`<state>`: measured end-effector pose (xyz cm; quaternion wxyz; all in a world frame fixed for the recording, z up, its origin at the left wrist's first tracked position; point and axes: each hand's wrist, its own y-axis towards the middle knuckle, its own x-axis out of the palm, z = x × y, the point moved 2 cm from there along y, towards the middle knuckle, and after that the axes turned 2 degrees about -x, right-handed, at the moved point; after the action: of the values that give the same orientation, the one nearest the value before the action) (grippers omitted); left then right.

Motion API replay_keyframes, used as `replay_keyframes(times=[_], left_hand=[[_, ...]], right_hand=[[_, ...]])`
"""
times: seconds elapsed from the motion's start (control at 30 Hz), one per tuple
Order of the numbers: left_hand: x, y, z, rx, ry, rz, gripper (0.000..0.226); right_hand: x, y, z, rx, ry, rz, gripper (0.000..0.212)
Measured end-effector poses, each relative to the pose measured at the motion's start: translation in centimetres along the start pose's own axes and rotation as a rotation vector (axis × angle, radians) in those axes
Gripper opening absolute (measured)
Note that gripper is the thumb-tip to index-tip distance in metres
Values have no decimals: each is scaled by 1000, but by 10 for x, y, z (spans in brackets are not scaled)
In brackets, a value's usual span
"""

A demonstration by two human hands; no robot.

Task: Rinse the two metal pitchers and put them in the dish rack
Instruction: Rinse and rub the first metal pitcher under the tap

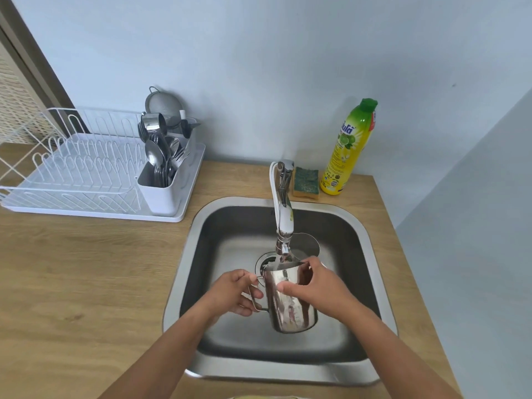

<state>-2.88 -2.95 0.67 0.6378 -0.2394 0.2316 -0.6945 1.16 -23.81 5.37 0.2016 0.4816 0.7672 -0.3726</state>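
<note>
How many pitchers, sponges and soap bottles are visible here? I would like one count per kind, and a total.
Pitchers: 2, one held, one behind the tap
Sponges: 1
Soap bottles: 1
Total: 4

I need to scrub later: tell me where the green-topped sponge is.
The green-topped yellow sponge lies on the wooden counter behind the sink, between the chrome tap and the yellow soap bottle.

The held pitcher [290, 300] sits over the sink [184, 254], left hand [234, 293] on its handle, right hand [313, 286] on its rim. Faucet [283, 214] directly behind the grip; second pitcher [308, 244] behind-right; dish rack [86, 168] far behind-left; sponge [306, 182] and bottle [349, 148] far behind-right
</note>
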Motion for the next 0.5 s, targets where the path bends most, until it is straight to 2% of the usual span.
replay_keyframes(times=[0.13,0.27,0.5], left_hand=[[8,9,2,30,-114,-64,17],[11,12,14,79,-161,-75,14],[5,9,29,200,-168,51,8]], right_hand=[[-16,-4,-7,-91,-69,78,85],[-25,-5,-12,-165,-141,145,87],[-25,11,-8,-179,-1,114,85]])
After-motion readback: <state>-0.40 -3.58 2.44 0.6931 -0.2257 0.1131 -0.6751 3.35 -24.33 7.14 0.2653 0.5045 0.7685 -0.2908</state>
